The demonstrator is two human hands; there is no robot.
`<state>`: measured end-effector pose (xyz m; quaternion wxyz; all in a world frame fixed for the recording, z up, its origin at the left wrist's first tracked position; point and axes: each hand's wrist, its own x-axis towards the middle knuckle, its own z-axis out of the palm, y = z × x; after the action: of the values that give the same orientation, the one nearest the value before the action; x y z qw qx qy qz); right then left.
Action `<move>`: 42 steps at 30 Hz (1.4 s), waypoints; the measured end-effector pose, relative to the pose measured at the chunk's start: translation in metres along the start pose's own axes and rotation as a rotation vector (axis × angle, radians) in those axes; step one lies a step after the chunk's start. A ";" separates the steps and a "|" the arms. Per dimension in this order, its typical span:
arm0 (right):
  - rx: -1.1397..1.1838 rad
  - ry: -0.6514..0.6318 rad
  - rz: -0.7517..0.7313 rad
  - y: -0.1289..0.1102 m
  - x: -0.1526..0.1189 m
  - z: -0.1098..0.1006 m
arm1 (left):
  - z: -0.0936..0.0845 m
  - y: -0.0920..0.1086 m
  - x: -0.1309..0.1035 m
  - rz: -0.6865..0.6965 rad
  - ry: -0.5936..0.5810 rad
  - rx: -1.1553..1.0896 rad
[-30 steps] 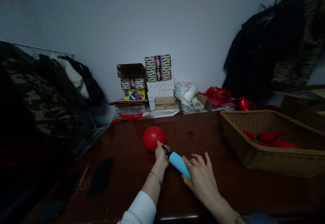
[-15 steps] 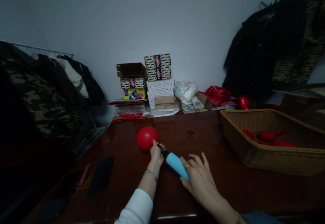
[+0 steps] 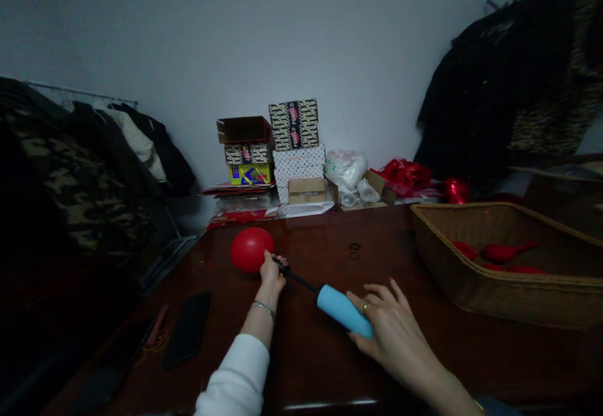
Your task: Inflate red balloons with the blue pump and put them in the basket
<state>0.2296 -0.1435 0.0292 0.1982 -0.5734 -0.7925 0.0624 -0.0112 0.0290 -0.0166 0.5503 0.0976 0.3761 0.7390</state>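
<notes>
A round, inflated red balloon is at the front end of a hand pump with a blue body and a black rod. My left hand is closed around the balloon's neck and the pump's black tip. Against the rear of the blue body rests my right hand, thumb below and the other fingers spread and raised. A length of black rod shows between the tip and the blue body.
On the right of the dark table stands a wicker basket with several red balloons. Two small rings lie mid-table. At the left are a black phone and a pinkish stick. Stacked boxes line the wall.
My left hand and the balloon have moved left, while my right hand and the blue body have shifted right. More of the black rod now shows between them.
</notes>
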 end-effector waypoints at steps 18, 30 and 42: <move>-0.181 0.181 0.014 -0.015 0.012 0.051 | 0.004 -0.065 -0.042 -0.093 -0.052 0.080; -0.107 0.076 0.003 -0.017 0.009 0.044 | -0.003 -0.054 -0.033 -0.090 0.014 0.076; -0.010 0.004 -0.009 0.000 -0.004 0.002 | -0.001 -0.013 -0.006 -0.056 0.016 0.009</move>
<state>0.2298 -0.1471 0.0260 0.1971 -0.5710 -0.7950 0.0564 -0.0001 0.0247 -0.0241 0.5672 0.0839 0.3864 0.7224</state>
